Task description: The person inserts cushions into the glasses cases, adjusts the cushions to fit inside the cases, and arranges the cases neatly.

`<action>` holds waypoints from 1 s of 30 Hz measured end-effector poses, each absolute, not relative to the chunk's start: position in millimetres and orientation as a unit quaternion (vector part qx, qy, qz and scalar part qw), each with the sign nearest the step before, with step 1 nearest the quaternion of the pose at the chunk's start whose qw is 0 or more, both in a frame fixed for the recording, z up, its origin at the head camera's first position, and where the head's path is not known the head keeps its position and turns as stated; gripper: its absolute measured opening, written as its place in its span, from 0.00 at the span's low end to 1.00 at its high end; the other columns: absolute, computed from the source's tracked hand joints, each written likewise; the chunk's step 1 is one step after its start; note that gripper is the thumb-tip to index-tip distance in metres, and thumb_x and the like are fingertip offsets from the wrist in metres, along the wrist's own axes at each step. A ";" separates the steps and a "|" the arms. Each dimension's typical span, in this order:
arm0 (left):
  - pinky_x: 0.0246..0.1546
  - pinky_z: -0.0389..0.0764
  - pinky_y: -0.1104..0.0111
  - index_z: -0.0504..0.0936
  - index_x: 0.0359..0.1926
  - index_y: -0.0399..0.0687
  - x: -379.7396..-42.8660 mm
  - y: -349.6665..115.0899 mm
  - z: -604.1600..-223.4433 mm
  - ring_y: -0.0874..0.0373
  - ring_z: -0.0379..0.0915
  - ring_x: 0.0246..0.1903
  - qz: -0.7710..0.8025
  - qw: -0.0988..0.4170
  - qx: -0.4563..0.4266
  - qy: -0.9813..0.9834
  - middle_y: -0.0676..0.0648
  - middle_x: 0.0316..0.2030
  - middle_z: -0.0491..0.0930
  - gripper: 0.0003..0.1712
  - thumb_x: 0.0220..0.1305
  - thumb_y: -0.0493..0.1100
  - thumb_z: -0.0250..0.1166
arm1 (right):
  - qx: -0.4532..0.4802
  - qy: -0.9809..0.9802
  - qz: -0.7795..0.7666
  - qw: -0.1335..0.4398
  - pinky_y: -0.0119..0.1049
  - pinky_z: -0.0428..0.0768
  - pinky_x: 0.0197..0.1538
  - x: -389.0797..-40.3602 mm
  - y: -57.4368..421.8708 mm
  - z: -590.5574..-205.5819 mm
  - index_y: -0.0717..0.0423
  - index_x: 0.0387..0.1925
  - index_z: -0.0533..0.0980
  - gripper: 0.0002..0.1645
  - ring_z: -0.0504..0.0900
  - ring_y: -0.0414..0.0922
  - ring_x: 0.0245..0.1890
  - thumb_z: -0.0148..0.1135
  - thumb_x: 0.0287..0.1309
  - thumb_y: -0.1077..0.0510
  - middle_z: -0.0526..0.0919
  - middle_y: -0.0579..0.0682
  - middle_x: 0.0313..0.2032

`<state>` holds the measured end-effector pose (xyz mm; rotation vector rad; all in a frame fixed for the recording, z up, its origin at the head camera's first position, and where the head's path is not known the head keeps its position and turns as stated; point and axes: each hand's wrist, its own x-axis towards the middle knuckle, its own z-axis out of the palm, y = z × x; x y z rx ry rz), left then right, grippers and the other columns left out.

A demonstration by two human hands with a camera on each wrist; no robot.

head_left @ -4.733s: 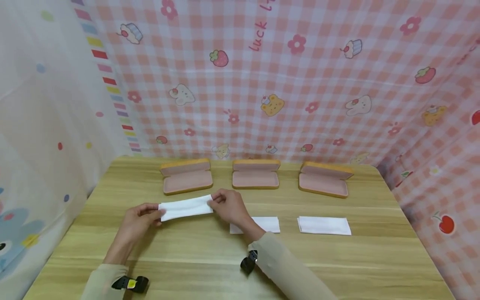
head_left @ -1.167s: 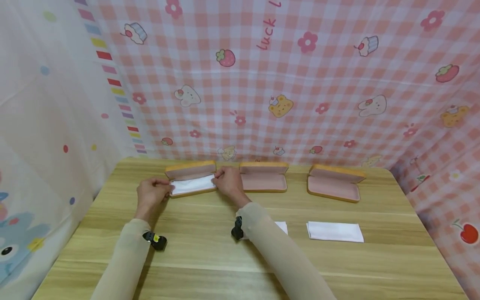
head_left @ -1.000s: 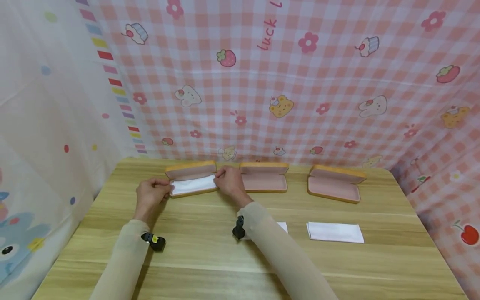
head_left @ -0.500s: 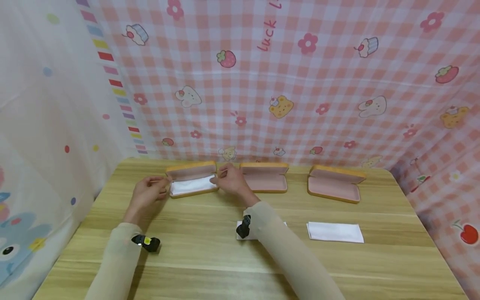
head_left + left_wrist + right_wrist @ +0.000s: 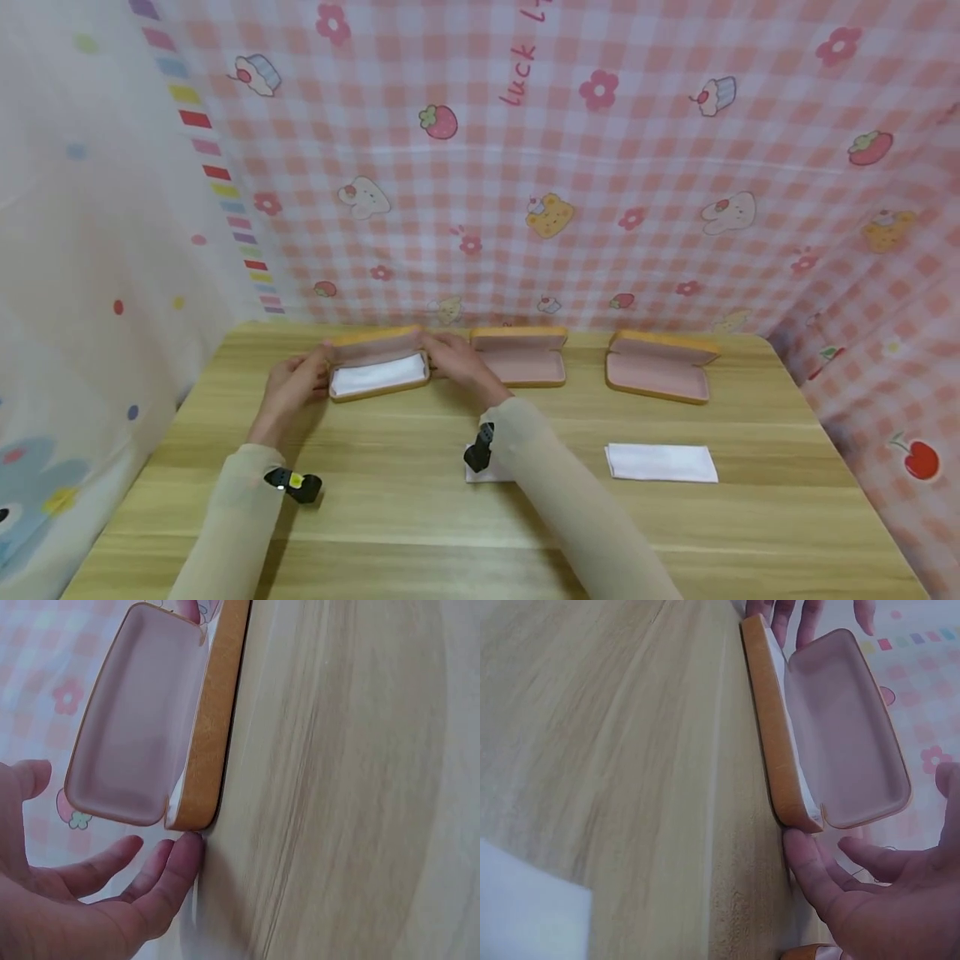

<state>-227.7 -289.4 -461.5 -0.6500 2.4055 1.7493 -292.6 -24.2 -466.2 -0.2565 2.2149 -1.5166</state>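
The leftmost orange glasses case (image 5: pixel 381 390) stands with its lid raised and a folded white cloth (image 5: pixel 378 375) lying in its base. At its left end is my left hand (image 5: pixel 292 387); in the left wrist view the fingertips touch the base's end wall (image 5: pixel 196 806), and the thumb is held apart from the fingers. My right hand (image 5: pixel 461 362) is at the opposite end, and the right wrist view shows a fingertip (image 5: pixel 799 844) against the case's corner. Neither hand pinches the cloth.
Two more glasses cases, the middle one (image 5: pixel 521 367) and the right one (image 5: pixel 660 375), stand with raised lids and pink linings. One folded white cloth (image 5: pixel 662 462) lies at the right; another (image 5: pixel 489 474) is partly under my right forearm. A checked curtain (image 5: pixel 487 167) hangs behind the table.
Both hands brought the stretched cloth from above the table to the left case and laid it in. Since then they have let go of it and shifted to the case's two ends.
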 end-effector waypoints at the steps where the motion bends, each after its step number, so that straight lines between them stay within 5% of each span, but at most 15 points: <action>1: 0.48 0.85 0.71 0.64 0.74 0.34 -228.1 -289.6 -461.7 0.61 0.80 0.45 0.573 0.048 -0.215 0.789 0.34 0.64 0.74 0.57 0.65 0.77 0.55 | -0.091 0.794 -0.557 0.226 0.49 0.80 0.65 -293.2 -26.0 -466.4 0.53 0.75 0.66 0.50 0.78 0.52 0.65 0.45 0.69 0.22 0.74 0.55 0.70; 12: 0.41 0.85 0.72 0.68 0.71 0.31 -230.0 -292.0 -465.4 0.64 0.79 0.38 0.575 0.041 -0.225 0.785 0.36 0.58 0.78 0.52 0.68 0.73 0.56 | -0.081 0.801 -0.537 0.250 0.50 0.81 0.62 -300.1 -35.5 -463.1 0.55 0.75 0.66 0.49 0.80 0.53 0.62 0.41 0.71 0.23 0.75 0.56 0.67; 14: 0.41 0.85 0.72 0.67 0.71 0.30 -229.7 -292.4 -466.9 0.64 0.79 0.38 0.578 0.040 -0.223 0.784 0.38 0.55 0.78 0.52 0.69 0.72 0.56 | -0.084 0.805 -0.533 0.245 0.50 0.83 0.60 -300.6 -36.0 -463.2 0.58 0.66 0.74 0.49 0.83 0.52 0.56 0.40 0.71 0.23 0.80 0.56 0.56; 16: 0.40 0.85 0.72 0.68 0.71 0.30 -230.6 -292.1 -469.2 0.64 0.79 0.37 0.585 0.033 -0.227 0.778 0.41 0.51 0.80 0.52 0.68 0.72 0.58 | -0.087 0.813 -0.526 0.236 0.50 0.84 0.57 -301.3 -36.4 -463.5 0.59 0.47 0.80 0.45 0.84 0.51 0.44 0.40 0.70 0.22 0.81 0.54 0.38; 19: 0.40 0.85 0.73 0.68 0.70 0.30 -231.8 -290.3 -471.3 0.65 0.79 0.36 0.593 0.029 -0.228 0.772 0.45 0.47 0.80 0.51 0.68 0.71 0.59 | -0.090 0.827 -0.509 0.221 0.49 0.82 0.50 -302.5 -37.0 -464.7 0.54 0.26 0.71 0.41 0.76 0.50 0.28 0.40 0.71 0.23 0.69 0.49 0.20; 21: 0.41 0.85 0.73 0.68 0.70 0.31 -232.5 -289.4 -471.9 0.65 0.79 0.36 0.597 0.032 -0.229 0.768 0.45 0.47 0.79 0.51 0.67 0.71 0.59 | -0.088 0.837 -0.496 0.214 0.49 0.81 0.48 -303.1 -37.2 -465.1 0.56 0.25 0.72 0.41 0.73 0.51 0.27 0.40 0.73 0.25 0.67 0.48 0.19; 26: 0.43 0.84 0.72 0.67 0.71 0.33 -232.8 -287.9 -469.1 0.65 0.79 0.39 0.594 0.047 -0.224 0.771 0.42 0.52 0.78 0.52 0.67 0.72 0.58 | -0.083 0.842 -0.486 0.220 0.48 0.83 0.55 -303.1 -35.6 -462.4 0.59 0.54 0.79 0.41 0.83 0.51 0.48 0.42 0.74 0.27 0.82 0.55 0.45; 30: 0.46 0.84 0.72 0.66 0.73 0.34 -233.2 -288.0 -466.3 0.64 0.79 0.42 0.593 0.054 -0.223 0.772 0.41 0.56 0.77 0.52 0.68 0.72 0.58 | -0.083 0.835 -0.491 0.236 0.47 0.85 0.58 -303.1 -33.7 -458.9 0.57 0.66 0.74 0.43 0.82 0.53 0.59 0.43 0.74 0.28 0.78 0.56 0.62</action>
